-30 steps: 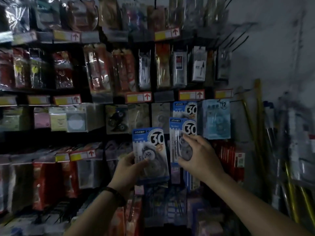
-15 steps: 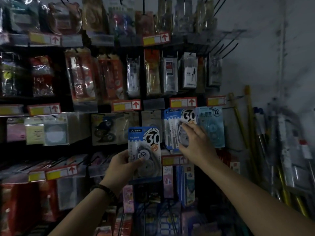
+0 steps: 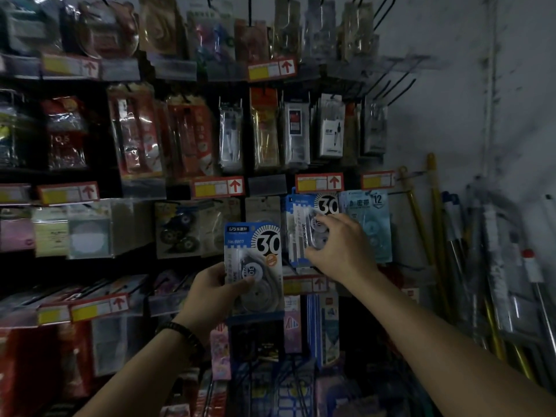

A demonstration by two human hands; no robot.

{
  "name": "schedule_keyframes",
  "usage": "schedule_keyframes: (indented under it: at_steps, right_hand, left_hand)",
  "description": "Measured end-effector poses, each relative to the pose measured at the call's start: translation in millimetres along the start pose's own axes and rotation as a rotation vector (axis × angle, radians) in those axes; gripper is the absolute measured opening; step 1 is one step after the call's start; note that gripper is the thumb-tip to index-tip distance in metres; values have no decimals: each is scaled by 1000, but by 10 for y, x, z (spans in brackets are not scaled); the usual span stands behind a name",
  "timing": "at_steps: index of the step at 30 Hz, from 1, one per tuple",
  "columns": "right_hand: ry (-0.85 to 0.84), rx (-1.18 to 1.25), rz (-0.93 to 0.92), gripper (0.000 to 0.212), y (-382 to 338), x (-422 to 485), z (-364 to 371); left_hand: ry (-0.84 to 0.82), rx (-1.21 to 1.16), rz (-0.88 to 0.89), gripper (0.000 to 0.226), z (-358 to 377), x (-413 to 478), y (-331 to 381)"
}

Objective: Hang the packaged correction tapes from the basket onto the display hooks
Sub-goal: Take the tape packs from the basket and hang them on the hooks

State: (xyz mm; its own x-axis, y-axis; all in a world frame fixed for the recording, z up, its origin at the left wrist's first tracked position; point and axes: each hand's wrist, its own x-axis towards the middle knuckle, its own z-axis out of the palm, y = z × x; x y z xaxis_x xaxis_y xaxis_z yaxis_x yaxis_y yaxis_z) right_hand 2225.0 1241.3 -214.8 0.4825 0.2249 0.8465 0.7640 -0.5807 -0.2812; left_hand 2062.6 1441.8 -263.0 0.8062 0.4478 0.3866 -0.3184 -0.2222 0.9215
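Up went the right hand [image 3: 340, 248] w/ its pack since 1 sec ago. Back then it was low, next to the other pack. Now the top pack [image 3: 304, 227] sits high, just under a red & yellow price tag [image 3: 319, 182]. Left hand [image 3: 210, 293] & its pack barely moved vs. the shelf.

Hands: the right hand's fingers bend round the clear bubble of the top pack, thumb below, so it has hold of it. Left hand grips the 2nd pack [image 3: 255, 266] by its left edge, thumb on the front. It holds that pack upright, lower & to the left of the top pack, not touching it.

How far: I think the top pack is at its hook or nearly on. The hook is hidden behind the card, so can't tell if the hole is over it. The 2nd pack isn't hung yet. A blue wire thing [image 3: 288, 395] low down may be the basket, but it's too dark to say, so no idea how many packs are left.

Stuff: each pack is a flat stiff card, blue & white, w/ a big "30" & a see-through plastic bubble on the front. Inside is a round grey tape wheel. Bubble looks shiny, prob. slippy. Thin card could bend if pushed hard. Just to the right hangs a pale blue "12" pack [image 3: 367, 224].
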Motion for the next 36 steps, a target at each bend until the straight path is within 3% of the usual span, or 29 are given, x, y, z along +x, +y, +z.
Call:
schedule_keyframes:
  at_steps: [13, 18, 24, 26, 31, 34, 36]
  right_hand:
    - [-179, -164, -23, 80, 93, 145, 217]
    - [-186, -192, -23, 67, 144, 184, 400]
    - [-65, -50, -113, 41, 22, -105, 267]
    - [-47, 79, -183, 45, -76, -293, 184]
    - [-121, 214, -245, 83, -188, -633, 121]
    - [-71, 205, -231, 81, -174, -657, 122]
    - [-63, 216, -192, 77, -103, -641, 134]
  left_hand:
    - [43, 36, -6, 22, -58, 1, 41]
    - [44, 10, -21, 26, -6, 48, -11]
    - [80, 5, 22, 30, 154, 111, 23]
    - [111, -28, 39, 31, 255, 125, 39]
    - [109, -96, 115, 31, 576, 71, 136]
    - [66, -103, 97, 25, 695, 28, 194]
    - [43, 38, 124, 23, 709, 31, 204]
